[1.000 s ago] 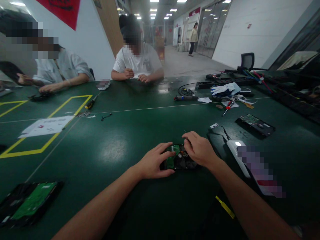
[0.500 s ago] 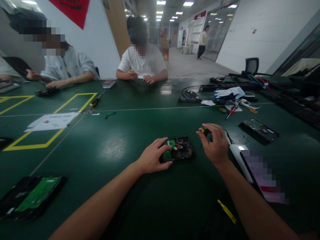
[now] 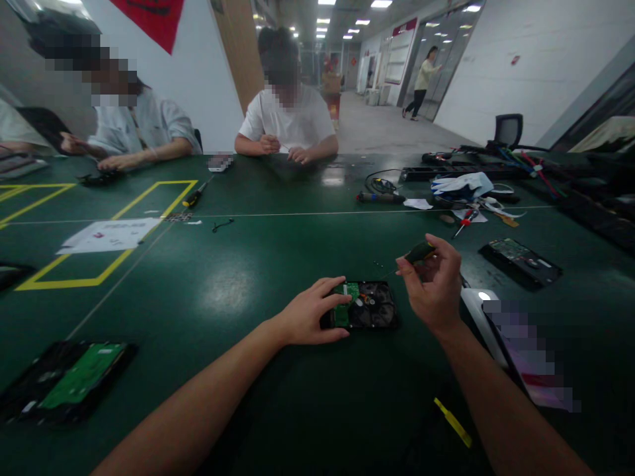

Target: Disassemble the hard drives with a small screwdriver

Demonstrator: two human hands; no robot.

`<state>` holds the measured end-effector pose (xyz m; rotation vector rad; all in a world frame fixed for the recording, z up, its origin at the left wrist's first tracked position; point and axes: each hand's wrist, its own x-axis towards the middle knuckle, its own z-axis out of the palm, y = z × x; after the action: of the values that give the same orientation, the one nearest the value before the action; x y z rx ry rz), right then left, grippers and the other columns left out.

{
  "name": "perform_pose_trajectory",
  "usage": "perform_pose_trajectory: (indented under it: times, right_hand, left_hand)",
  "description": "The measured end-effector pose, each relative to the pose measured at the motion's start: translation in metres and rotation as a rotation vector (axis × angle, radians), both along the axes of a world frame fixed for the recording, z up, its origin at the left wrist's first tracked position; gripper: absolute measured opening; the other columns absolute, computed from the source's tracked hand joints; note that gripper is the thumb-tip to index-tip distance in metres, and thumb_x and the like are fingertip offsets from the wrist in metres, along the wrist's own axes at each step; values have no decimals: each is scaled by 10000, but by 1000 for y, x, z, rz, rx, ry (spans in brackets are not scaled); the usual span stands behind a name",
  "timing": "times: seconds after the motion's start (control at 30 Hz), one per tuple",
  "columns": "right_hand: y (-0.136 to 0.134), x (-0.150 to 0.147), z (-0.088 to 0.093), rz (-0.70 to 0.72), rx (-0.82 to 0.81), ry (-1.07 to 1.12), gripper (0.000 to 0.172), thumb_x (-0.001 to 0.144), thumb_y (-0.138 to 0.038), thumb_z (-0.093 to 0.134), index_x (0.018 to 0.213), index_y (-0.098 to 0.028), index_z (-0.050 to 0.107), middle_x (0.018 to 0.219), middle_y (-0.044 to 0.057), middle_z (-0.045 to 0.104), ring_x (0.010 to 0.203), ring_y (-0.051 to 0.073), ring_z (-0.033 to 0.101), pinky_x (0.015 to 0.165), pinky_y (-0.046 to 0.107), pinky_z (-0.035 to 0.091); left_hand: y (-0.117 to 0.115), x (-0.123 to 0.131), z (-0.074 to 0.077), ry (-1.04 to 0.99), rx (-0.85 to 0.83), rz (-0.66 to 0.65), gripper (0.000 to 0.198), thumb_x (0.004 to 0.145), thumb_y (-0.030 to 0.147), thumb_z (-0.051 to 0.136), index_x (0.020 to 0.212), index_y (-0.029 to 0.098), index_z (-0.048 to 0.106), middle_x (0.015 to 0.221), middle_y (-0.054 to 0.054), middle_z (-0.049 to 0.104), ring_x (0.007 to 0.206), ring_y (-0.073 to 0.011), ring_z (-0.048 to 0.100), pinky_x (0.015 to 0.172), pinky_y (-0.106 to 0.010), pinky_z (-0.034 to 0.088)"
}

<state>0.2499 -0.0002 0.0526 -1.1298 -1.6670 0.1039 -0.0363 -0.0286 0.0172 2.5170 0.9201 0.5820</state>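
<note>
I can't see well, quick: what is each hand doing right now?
Left hand: gripping the end of the hard drive.
Right hand: closed on a small screwdriver.

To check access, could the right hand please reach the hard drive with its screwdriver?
Probably yes: the right hand holds the screwdriver just beside the hard drive, whose top lies bare; the left hand covers only its left edge.

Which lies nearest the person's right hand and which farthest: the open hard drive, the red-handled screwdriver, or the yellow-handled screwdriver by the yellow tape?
From the right hand, holding a black screwdriver:
1. Open hard drive, just to its left.
2. Red-handled screwdriver, beyond it, slightly right.
3. Yellow-handled screwdriver, far left across the table.
</note>
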Motion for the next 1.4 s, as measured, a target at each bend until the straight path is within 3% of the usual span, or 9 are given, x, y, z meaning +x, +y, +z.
perform_pose_trajectory:
  times: [0.07, 0.17, 0.3, 0.5, 0.9, 1.4]
  right_hand:
    - [-6, -11, -3, 117, -64, 78, 629, 965, -299, 604, 1496, -306, 267, 1281, 116, 593, 944, 233, 717, 726, 407, 676]
    - [-12, -22, -8, 246, -151, 95, 606, 975, -270, 579, 1496, -294, 271, 1311, 121, 604, 1080, 247, 701, 883, 444, 656]
    - [-15, -24, -11, 198, -180, 75, 624, 948, -265, 616, 1492, -269, 310, 1322, 135, 604, 1142, 271, 676, 941, 461, 633]
    - [-15, -21, -9, 120, -123, -8, 608, 944, -262, 616, 1487, -280, 343, 1371, 138, 564, 1070, 267, 688, 930, 457, 631]
    - [-8, -18, -16, 157, 38, 3, 658, 900, -207, 688, 1498, -297, 428, 1392, 116, 584, 1014, 258, 705, 892, 448, 644]
    - [-8, -19, -16, 158, 25, 7, 664, 896, -189, 696, 1497, -296, 436, 1366, 120, 599, 996, 257, 708, 888, 451, 638]
  left_hand:
    - [0, 1, 0, -11, -6, -23, 717, 823, 549, 738, 1450, 295, 500, 1646, -129, 309, 1461, -373, 375, 1120, -600, 427]
    - [-1, 1, -1, -5, -2, -24, 719, 832, 538, 731, 1462, 289, 488, 1653, -132, 289, 1469, -377, 362, 1131, -593, 421]
    - [-1, 2, -5, 28, 26, 22, 707, 841, 561, 714, 1456, 284, 503, 1658, -135, 247, 1471, -385, 347, 1126, -585, 429]
    - [-1, 3, -5, 37, 43, 75, 693, 873, 527, 688, 1488, 290, 474, 1617, -141, 291, 1447, -370, 376, 1114, -572, 449]
    - [0, 3, -7, 32, 46, 65, 700, 872, 523, 695, 1496, 303, 466, 1619, -131, 298, 1445, -368, 380, 1125, -566, 441]
    - [0, 2, -8, 40, 50, 67, 714, 874, 525, 696, 1511, 320, 447, 1623, -127, 296, 1445, -376, 379, 1110, -589, 451]
